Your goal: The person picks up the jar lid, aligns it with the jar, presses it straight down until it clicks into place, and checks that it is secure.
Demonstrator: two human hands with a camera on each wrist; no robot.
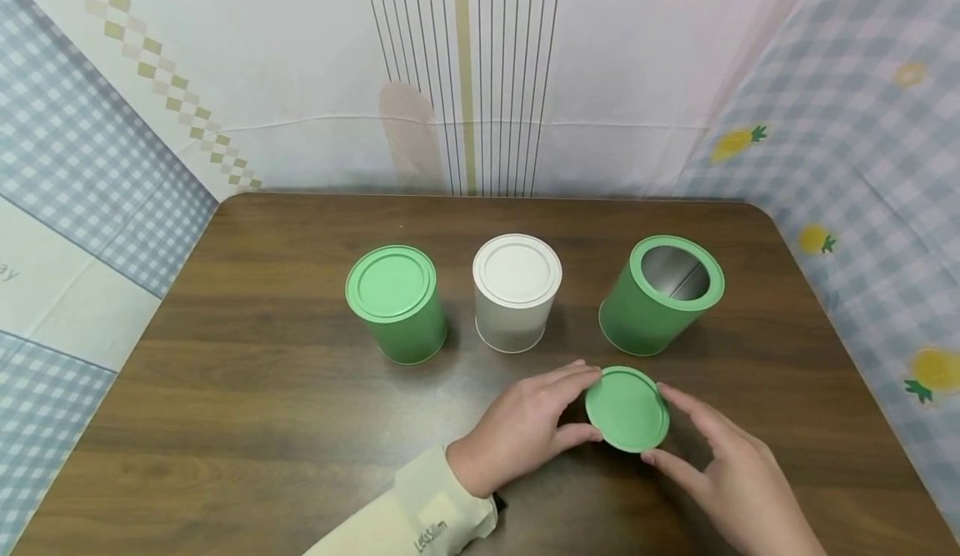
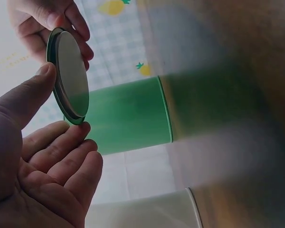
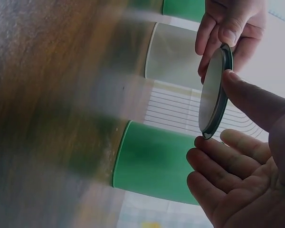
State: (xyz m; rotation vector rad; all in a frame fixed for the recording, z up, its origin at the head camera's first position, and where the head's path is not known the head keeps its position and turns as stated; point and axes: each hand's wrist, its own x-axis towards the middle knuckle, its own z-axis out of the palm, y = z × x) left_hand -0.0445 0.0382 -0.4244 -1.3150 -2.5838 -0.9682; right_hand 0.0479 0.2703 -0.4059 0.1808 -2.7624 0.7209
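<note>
A round green can lid [image 1: 627, 408] is held up off the table between both hands, its green top showing in the head view. My left hand [image 1: 525, 427] pinches its left edge between thumb and fingers. On the opposite edge, the thumb and fingers of my right hand [image 1: 738, 477] pinch it too. Both wrist views show the lid's pale underside [image 2: 75, 71] and dark rim. Just beyond the lid stands an uncovered green can [image 1: 641, 314], with its bare metal inside visible.
To the left of the uncovered can stand a white can [image 1: 513, 323] with a white lid on and a green can [image 1: 411, 331] with a green lid on. All are upright on the brown wooden table [image 1: 247, 389]. Patterned cloth [image 1: 300, 56] hangs behind and at the sides.
</note>
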